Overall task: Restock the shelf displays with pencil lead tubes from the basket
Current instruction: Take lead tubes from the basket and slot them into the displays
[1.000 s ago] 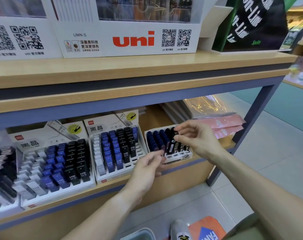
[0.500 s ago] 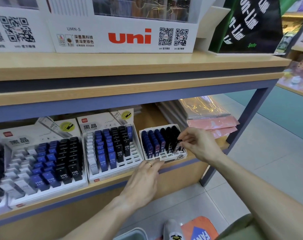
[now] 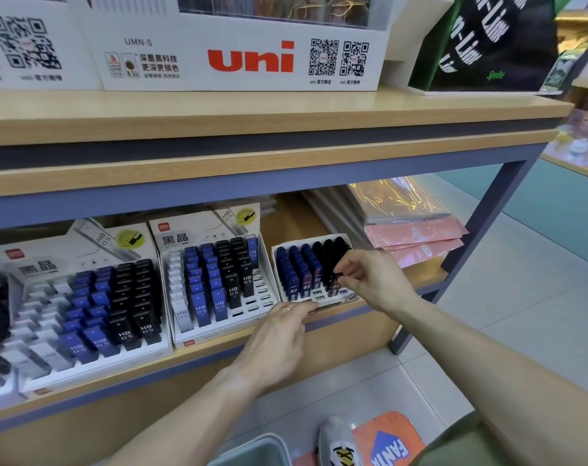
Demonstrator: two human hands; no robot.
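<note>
Cardboard trays in a row on the lower shelf [image 3: 218, 361], taken from the small tray [image 3: 311, 299] as landmark. Far left of it, a big tray [image 3: 84, 351] with white, blue and black lead tubes marked HB 0.5. Just left of it, a second tray [image 3: 218, 326], back rows full, several front slots bare. Touching its front edge, left hand [image 3: 279, 334], palm down, fingers flat and nearly closed, nothing visibly held, seemingly steadying the box. Inside it, blue tubes [image 3: 294, 267] on the left rows, black tubes [image 3: 329, 260] on the right rows. Over its right rows, right hand [image 3: 373, 280], thumb and forefinger pinched narrow on a dark tube [image 3: 334, 275], half hidden among the black ones.

Best done by keeping the tube upright, lining it up with one slot, then pressing straight down until level with its neighbours; tray likely to slide if not braced from the front. Worth checking grade and colour match before seating.

Right of the small tray, pink packets [image 3: 417, 240] stacked flat on the same shelf. Above, a pale wood upper shelf [image 3: 285, 112] with a white uni box [image 3: 245, 62]. Below, pale tiled floor [image 3: 487, 317], a grey basket [image 3: 255, 449] rim at the bottom edge, contents out of view, plus a shoe beside an orange mat.
</note>
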